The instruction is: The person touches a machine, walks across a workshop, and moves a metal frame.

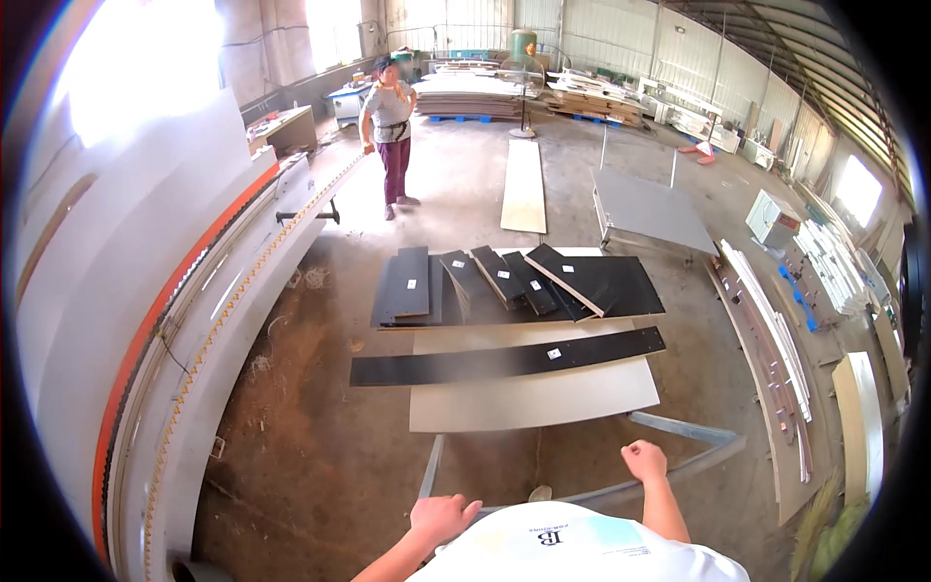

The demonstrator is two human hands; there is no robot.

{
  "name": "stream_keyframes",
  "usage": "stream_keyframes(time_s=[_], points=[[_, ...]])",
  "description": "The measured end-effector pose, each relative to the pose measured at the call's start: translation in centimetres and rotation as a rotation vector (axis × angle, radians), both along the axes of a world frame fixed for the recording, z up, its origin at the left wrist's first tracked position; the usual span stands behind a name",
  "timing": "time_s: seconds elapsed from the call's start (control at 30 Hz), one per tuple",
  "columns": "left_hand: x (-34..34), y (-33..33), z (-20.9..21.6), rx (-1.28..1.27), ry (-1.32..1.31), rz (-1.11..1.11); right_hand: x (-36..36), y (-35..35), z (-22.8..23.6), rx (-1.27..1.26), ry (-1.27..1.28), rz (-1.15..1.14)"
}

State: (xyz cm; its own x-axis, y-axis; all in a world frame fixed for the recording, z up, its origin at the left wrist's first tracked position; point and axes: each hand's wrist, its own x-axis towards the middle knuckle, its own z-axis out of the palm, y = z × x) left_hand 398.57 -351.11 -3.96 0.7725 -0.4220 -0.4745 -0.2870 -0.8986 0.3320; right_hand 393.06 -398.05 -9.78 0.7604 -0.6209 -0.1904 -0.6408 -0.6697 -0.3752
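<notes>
Near the metal frame [684, 428] partly hidden behind white shirt [592, 543], right hand [644, 460] fisted, left hand [443, 517], fingertips unseen, closure unclear.

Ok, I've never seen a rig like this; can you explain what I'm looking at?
There is no robot: a head-worn wide fisheye camera looks down, so straight edges bend. The left grip and right grip are bare human hands; neither visibly holds anything. Ahead, a long black board lies over a pale board; beyond, smaller black pieces rest on a wide black panel. A co-worker stands farther off, to the left.
</notes>
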Motion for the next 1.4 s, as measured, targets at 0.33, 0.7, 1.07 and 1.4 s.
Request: stream_keyframes(time_s=[0.33, 0.7, 1.07, 1.4], points=[[3.6, -3.2, -2.5, -0.221, -0.009, -0.112, -0.2, 2.9, 0.2, 0.165, 0.178, 0.147], [6.1, -5.8, -11.1, -0.162, 0.303, -0.330, 0.4, 3.5, 0.8, 0.053, 0.377, 0.184], [6.0, -5.8, -11.1, -0.105, 0.222, -0.316, 1.0, 2.9, 0.0, 0.102, 0.517, 0.261], [5.8, -5.8, -10.8, -0.123, 0.232, -0.334, 1.0, 3.0, 0.9, 0.114, 0.531, 0.274]])
